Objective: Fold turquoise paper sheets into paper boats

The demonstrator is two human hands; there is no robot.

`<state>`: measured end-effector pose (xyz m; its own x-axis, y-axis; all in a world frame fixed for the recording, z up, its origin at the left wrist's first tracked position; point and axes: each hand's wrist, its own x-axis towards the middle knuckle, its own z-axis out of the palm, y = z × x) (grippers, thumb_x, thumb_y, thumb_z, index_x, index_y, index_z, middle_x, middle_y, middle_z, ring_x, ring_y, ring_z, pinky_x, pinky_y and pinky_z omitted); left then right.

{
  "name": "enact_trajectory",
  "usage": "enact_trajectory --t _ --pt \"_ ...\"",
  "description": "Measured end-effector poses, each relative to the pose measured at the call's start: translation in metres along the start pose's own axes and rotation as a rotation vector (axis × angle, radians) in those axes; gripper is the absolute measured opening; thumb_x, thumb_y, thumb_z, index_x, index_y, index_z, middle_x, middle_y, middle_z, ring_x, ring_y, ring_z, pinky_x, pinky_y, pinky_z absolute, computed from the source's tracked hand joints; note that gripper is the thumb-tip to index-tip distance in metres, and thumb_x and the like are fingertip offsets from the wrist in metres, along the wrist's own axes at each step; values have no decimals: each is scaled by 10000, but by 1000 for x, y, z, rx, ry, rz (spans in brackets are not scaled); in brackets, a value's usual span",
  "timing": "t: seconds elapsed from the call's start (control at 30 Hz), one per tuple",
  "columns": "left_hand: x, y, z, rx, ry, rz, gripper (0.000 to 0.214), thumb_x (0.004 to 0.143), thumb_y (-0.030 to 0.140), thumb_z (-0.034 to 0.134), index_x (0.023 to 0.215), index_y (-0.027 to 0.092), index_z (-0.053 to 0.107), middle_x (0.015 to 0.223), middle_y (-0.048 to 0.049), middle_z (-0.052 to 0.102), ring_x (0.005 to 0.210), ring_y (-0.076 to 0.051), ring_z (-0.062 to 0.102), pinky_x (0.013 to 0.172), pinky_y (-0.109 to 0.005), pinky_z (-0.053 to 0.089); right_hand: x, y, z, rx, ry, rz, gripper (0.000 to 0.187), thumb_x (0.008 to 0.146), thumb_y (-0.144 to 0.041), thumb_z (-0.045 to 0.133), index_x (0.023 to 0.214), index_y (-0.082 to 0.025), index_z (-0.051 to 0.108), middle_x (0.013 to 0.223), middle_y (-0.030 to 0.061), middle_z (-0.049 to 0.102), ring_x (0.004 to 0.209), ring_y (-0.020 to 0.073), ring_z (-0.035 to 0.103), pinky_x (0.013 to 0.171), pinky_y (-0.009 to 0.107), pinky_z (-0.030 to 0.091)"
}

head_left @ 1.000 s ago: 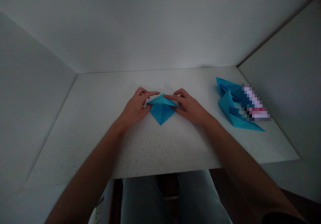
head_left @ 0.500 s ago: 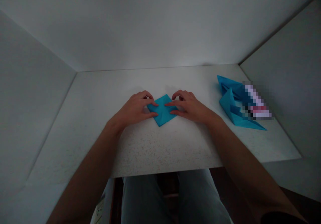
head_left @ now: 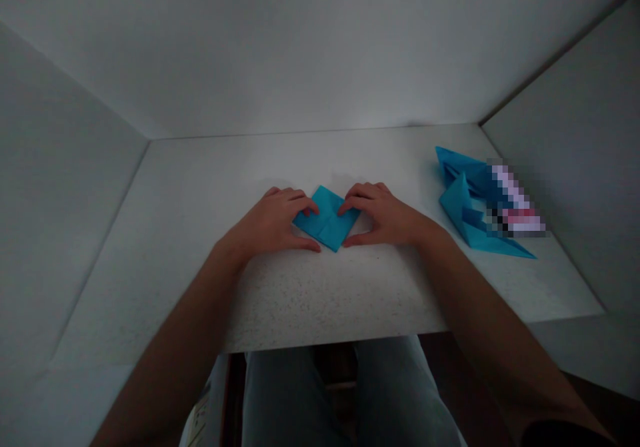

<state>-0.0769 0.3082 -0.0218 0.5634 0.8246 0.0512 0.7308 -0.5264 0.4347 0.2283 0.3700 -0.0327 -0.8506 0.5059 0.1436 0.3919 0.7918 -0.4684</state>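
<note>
One blue folded-paper square (head_left: 327, 219) between left hand (head_left: 277, 223) and right hand (head_left: 383, 217)

The square lies flat on a pale, speckled tabletop (head_left: 320, 307), turned so that one corner points toward the person; a crease line crosses its upper face, and layered paper edges show along its lower left side; the left hand sits at its left corner, index finger bent with the tip on the paper, thumb stretched along the side nearer the person, just beside the edge; the right hand mirrors this at its right corner, index tip on the face, thumb tip close to the near corner; both sets of fingers are unclenched, curved, with thumb and index apart, resting at the paper rather than pinching it; well to the right of the square are a front paper boat (head_left: 453, 207) and a rear paper boat (head_left: 460, 161), both blue, close together; beyond them, farther right of the square, a pixelated patch (head_left: 520, 197) hides its contents; on the person's side of the square, below the table edge, are trousered legs (head_left: 287, 400).
</note>
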Motion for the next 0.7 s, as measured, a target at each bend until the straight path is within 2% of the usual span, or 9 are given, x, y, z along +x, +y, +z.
enact_trajectory --t 0.13,0.23,0.4,0.53,0.7 --pt "0 -4 -4 -49 23 46 486 896 619 870 1150 222 751 1107 -69 772 1061 -287 717 946 -419 507 1 4 -1 19 18 -25 320 997 -510 791 1192 -257 784 1232 115 740 1146 314 703 985 457 446" --pt "0 -3 -7 -90 26 2 376 927 550 823 1108 227 757 1071 -68 770 989 -264 721 892 -397 537 3 5 -2 67 41 -8 220 1055 -413 690 1163 -245 782 1163 102 767 1075 284 725 961 433 473" --pt "1 -1 -11 -168 22 -122 172 999 400 686 1010 242 755 936 -41 791 841 -221 735 816 -370 554 4 3 -4 149 66 172 175 1076 -377 616 1079 -235 720 982 76 790 859 240 722 820 388 516" --pt "1 0 -9 -263 66 -211 157 989 380 716 1072 247 714 923 -30 811 811 -212 754 781 -351 578 0 5 -2 239 89 306 190 1055 -407 658 1165 -252 663 965 62 809 824 241 729 746 373 532" --pt "3 1 -4 -205 112 -255 235 986 307 742 1200 232 682 1043 -60 794 857 -217 749 814 -364 575 1 10 0 144 77 256 184 1051 -376 662 1148 -228 713 965 76 770 818 237 696 756 372 518"
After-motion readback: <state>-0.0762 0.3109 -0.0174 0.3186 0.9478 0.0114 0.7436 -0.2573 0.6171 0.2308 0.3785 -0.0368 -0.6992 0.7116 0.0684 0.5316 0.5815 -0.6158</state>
